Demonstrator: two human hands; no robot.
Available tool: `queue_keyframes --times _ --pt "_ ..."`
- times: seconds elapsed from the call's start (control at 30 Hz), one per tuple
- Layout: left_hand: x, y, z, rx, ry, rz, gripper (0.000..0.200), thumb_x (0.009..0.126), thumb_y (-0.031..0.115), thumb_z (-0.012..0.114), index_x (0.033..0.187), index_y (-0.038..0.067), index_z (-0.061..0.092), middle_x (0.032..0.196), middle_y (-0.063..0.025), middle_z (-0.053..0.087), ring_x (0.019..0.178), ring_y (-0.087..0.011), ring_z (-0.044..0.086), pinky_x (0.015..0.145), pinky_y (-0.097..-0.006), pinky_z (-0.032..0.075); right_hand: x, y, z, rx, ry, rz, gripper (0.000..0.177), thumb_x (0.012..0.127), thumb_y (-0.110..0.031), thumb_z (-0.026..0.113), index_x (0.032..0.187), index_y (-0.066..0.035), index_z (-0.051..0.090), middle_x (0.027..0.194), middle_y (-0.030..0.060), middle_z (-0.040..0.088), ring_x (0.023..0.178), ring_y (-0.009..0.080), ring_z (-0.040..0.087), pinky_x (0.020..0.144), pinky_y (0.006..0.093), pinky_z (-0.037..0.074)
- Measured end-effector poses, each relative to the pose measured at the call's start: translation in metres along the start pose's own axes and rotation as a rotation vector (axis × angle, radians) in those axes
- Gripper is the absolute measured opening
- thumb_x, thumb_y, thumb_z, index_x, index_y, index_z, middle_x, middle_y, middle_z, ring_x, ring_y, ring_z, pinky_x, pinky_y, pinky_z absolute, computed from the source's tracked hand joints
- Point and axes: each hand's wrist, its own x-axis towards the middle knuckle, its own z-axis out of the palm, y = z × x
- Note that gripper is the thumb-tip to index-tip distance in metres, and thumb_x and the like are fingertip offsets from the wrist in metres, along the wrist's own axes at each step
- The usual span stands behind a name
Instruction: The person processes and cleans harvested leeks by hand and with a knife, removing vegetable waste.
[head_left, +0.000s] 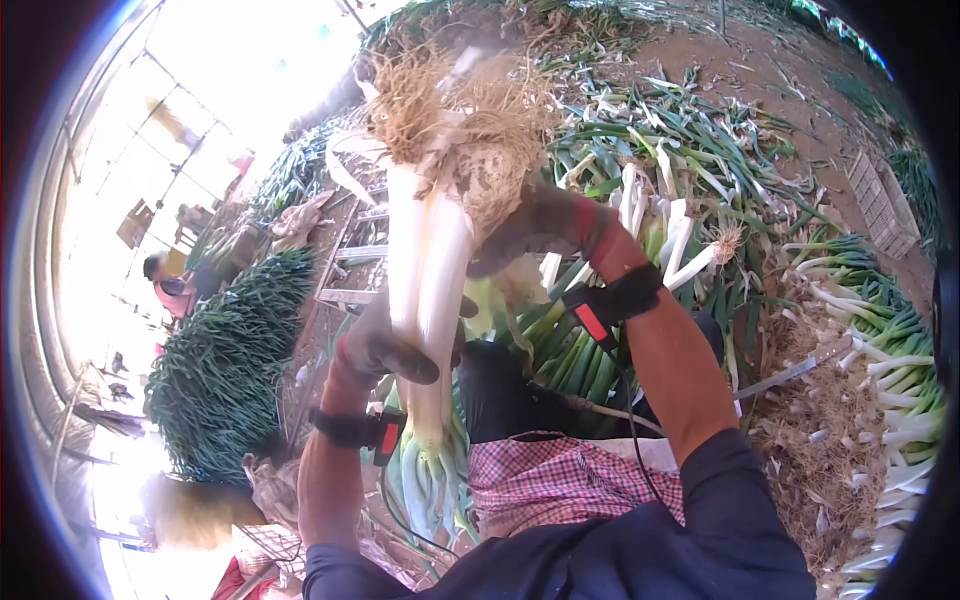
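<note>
Two thick leeks (430,265) stand nearly upright before me, their shaggy brown roots on top and green leaves pointing down. My left hand (393,345), in a dark glove, is closed around the white stalks about halfway along. Up near the roots, my gloved right hand (540,228) curls against a leek's side, by the loose, dirt-speckled outer skin (490,180). Its fingertips are partly hidden and slightly blurred. More leeks (590,360) lie beyond my lap, below the right forearm.
To the right, a knife (790,374) lies by a heap of cut roots (815,470), with a row of leeks (905,400) along its edge. A big green pile (230,365) stands left, near another person (175,285). A crate (882,205) sits far right.
</note>
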Motion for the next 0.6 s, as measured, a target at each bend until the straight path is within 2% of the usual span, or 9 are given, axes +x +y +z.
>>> queue_keyframes --times 0.03,0.1,0.23,0.43,0.5,0.6 --pt "-0.002 -0.004 -0.005 0.015 -0.017 -0.002 0.083 0.046 0.003 0.087 0.126 -0.006 0.063 0.093 -0.0116 0.073 0.085 -0.0216 0.07 0.078 -0.0339 0.056 -0.011 -0.031 0.009 -0.132 0.14 0.098 0.06 0.092 -0.005 0.075 0.144 0.005 0.047 0.119 0.021 0.071 0.106 0.0278 0.073 0.09 0.0374 0.063" --pt "-0.004 -0.006 -0.011 -0.008 -0.018 0.008 0.083 0.046 0.002 0.086 0.125 -0.008 0.064 0.092 -0.0127 0.072 0.084 -0.0225 0.07 0.079 -0.0343 0.055 -0.015 -0.043 0.011 -0.205 0.261 0.14 0.059 0.091 -0.005 0.076 0.142 0.004 0.047 0.116 0.0206 0.072 0.102 0.0263 0.073 0.085 0.0363 0.063" --pt "-0.002 -0.012 -0.016 -0.103 -0.034 -0.025 0.082 0.043 0.002 0.085 0.121 -0.01 0.065 0.092 -0.014 0.073 0.082 -0.0249 0.07 0.077 -0.0354 0.056 -0.017 -0.003 0.004 0.04 0.205 -0.067 0.041 0.091 -0.008 0.075 0.127 0.002 0.06 0.107 0.0177 0.074 0.086 0.0226 0.074 0.072 0.0352 0.06" --pt "0.003 -0.029 -0.023 -0.133 -0.187 -0.006 0.081 0.043 0.002 0.084 0.121 -0.011 0.065 0.092 -0.0145 0.073 0.082 -0.0255 0.07 0.076 -0.0362 0.056 -0.016 0.007 0.01 -0.075 0.293 -0.027 0.03 0.089 -0.014 0.073 0.115 -0.001 0.065 0.102 0.0173 0.074 0.086 0.0267 0.073 0.077 0.0378 0.059" --pt "0.003 -0.035 -0.024 -0.14 -0.172 -0.015 0.081 0.043 0.002 0.084 0.121 -0.011 0.064 0.092 -0.0146 0.073 0.082 -0.0257 0.071 0.076 -0.0364 0.056 -0.014 0.003 0.018 -0.183 0.331 -0.008 0.027 0.089 -0.016 0.072 0.11 -0.002 0.067 0.101 0.0171 0.074 0.087 0.028 0.072 0.079 0.0387 0.058" --pt "-0.001 -0.047 -0.032 -0.154 -0.079 -0.061 0.085 0.042 0.012 0.092 0.119 -0.01 0.065 0.09 -0.0154 0.072 0.08 -0.028 0.071 0.071 -0.0382 0.058 -0.012 -0.007 0.022 -0.48 0.406 0.03 0.023 0.088 -0.019 0.071 0.104 -0.003 0.07 0.098 0.0169 0.074 0.087 0.0301 0.072 0.081 0.04 0.058"
